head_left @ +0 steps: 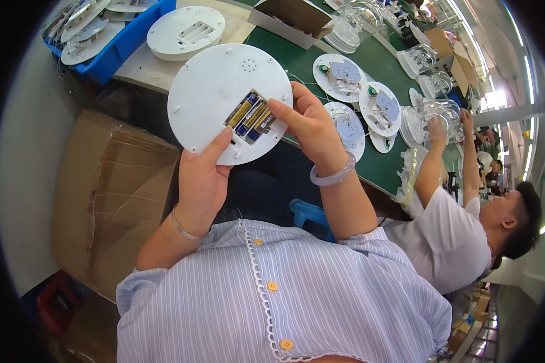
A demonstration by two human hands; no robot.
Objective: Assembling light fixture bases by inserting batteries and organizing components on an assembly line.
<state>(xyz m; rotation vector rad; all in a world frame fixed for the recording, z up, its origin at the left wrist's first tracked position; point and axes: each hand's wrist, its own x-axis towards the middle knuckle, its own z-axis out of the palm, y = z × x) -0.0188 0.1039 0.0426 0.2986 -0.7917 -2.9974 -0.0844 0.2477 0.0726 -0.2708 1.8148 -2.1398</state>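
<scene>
Between my two hands is a round white plastic base [203,78], held up with its underside facing me. Several batteries [248,118] lie side by side in its open compartment, and a cluster of small holes sits near its far edge. My left hand [206,175] grips the near edge, its thumb at the compartment's corner. My right hand [312,124] holds the right edge, with the thumb pressed on the batteries' end. The fingers of both hands are partly hidden behind the base.
Another white base [186,30] lies beyond, by a blue bin [106,63] full of discs. On the green table [378,163] at right are discs with circuit boards [346,72] and clear domes [360,24]. A cardboard box [124,175] stands below left. A co-worker [448,236] handles a dome.
</scene>
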